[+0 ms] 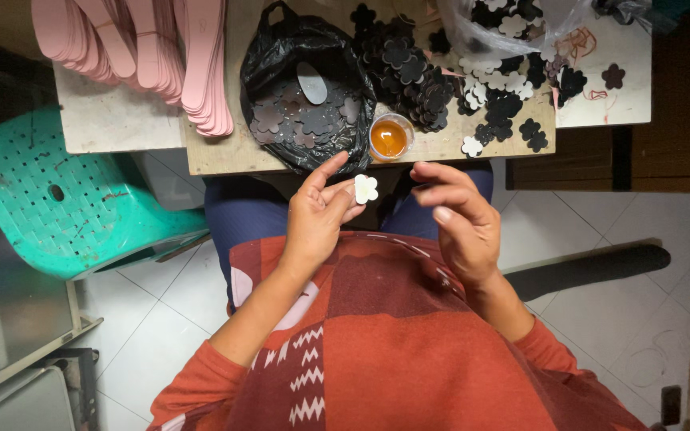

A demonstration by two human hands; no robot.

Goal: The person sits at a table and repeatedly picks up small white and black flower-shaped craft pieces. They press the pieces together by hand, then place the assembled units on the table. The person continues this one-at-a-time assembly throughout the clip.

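While the left hand (317,214) pinches a white flower cutout (366,188) at frame centre, the right hand (457,215) hovers empty, fingers loosely curled, so gluing seems underway.

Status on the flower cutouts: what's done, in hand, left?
Done, seemingly: dark flower pieces lie in the black bag. In hand: the left hand pinches one white flower cutout; the right hand is empty beside it, near the cup of amber liquid. Left: a loose pile of black and white cutouts on the table.
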